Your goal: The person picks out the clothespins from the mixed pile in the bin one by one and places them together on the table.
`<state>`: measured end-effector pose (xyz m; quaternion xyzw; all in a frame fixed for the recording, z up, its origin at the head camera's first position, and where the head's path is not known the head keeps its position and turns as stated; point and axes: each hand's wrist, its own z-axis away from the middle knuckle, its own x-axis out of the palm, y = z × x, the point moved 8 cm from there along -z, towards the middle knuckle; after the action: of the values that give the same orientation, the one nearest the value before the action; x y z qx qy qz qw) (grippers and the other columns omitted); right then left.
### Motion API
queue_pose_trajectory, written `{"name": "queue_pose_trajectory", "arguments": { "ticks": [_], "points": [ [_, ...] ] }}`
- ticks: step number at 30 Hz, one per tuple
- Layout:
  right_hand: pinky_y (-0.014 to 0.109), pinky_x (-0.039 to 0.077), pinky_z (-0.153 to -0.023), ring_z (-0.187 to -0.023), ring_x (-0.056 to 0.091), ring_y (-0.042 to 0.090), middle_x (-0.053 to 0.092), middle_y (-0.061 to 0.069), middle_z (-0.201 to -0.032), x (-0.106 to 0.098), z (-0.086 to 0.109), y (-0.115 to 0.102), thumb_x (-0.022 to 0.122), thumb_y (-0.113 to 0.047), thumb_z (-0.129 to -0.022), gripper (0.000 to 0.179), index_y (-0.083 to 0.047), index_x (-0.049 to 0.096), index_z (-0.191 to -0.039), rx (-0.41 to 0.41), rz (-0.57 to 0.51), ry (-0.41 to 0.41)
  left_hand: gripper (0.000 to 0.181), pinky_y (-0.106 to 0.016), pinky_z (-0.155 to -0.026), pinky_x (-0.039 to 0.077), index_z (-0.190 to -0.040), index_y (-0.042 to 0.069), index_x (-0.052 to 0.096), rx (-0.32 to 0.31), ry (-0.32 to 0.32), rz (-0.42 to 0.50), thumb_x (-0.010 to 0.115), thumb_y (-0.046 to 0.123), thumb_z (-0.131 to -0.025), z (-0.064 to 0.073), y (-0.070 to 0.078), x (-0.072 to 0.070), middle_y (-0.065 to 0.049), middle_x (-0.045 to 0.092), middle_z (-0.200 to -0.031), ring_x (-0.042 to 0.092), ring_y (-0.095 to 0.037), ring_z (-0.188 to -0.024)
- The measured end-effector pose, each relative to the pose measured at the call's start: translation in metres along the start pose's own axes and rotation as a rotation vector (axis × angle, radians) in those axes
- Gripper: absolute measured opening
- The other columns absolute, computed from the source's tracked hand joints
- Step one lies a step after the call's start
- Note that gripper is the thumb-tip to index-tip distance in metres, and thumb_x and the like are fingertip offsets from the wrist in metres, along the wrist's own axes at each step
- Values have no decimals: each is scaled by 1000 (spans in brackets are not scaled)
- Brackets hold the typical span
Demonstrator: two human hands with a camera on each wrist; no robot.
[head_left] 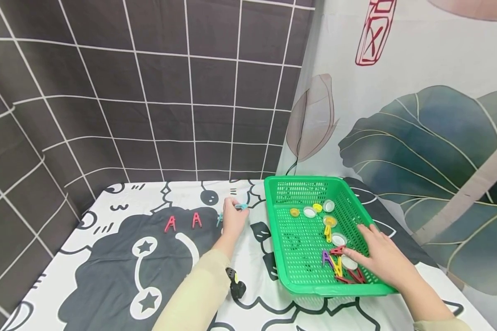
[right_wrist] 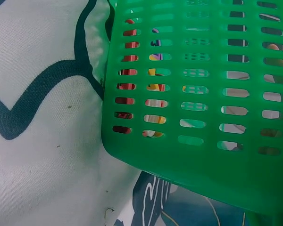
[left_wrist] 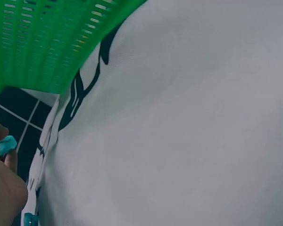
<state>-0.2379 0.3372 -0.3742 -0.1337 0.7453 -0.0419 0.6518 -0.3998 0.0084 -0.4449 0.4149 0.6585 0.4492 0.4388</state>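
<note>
My left hand pinches a light blue clothespin over the far part of the table, left of the green basket. Another light blue clothespin lies on the cloth beside that hand. Two red clothespins lie apart farther left. Over the basket's right side, my right hand has its fingers spread, the thumb tip right by a red clothespin. Near it in the basket are a purple clothespin, a yellow clothespin and more red clothespins.
The basket also holds several white and yellow bottle caps and a yellow clothespin overlapping a yellow cap. A patterned cloth covers the table. Behind stand a dark grid curtain and a leaf-printed one.
</note>
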Motion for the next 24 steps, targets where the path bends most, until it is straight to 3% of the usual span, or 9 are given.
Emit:
{"name": "queue_pose_trajectory", "arguments": {
  "ticks": [6,10,24],
  "points": [
    [65,21,-99,-127,25,55,37,36,-135,1,-1,0,61,-53,-85,85,13,38,-133,-2,1,0,30,-35,-78,43,-89,8,42,-42,16,11,66,2,-72,2,-10,-2,-7,47,-91,51,-25,-87],
    [65,21,-99,-127,25,55,37,36,-134,-2,0,-1,62,-51,-85,84,14,38,-133,-5,-1,1,32,-37,-81,46,-90,10,41,-66,30,35,68,4,-73,2,-7,-9,-7,49,-93,56,-26,-92],
    [66,22,-98,-126,26,55,38,36,-134,-3,1,0,62,-52,-85,84,13,38,-133,-7,1,9,33,-43,-86,43,-87,10,42,-30,82,21,70,7,-71,8,0,-19,-8,50,-93,55,-30,-93]
  ]
}}
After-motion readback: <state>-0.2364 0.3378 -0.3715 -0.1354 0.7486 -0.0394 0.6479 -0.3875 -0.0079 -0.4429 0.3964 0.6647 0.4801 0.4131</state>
